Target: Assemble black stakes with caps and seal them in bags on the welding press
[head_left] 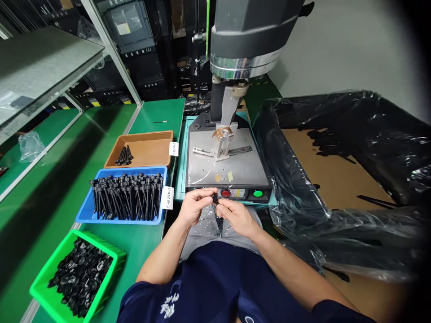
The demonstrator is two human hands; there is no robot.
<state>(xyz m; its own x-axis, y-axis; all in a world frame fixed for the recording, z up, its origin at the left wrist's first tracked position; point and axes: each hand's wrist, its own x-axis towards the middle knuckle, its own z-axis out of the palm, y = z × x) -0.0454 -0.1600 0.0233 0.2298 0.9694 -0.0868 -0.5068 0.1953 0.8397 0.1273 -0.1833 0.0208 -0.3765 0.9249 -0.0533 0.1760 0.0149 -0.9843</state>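
Our left hand (194, 207) and right hand (238, 217) are close together, both pinching a small black piece (215, 198). The left is at the piece's 9 o'clock, the right at its 4 o'clock, so both are just as near. The piece is too small for us to tell which way its long side points. A red button (225, 193) is just past it, at 2 o'clock. Farther on, at 12 o'clock, stands a silvery holder (223, 146).
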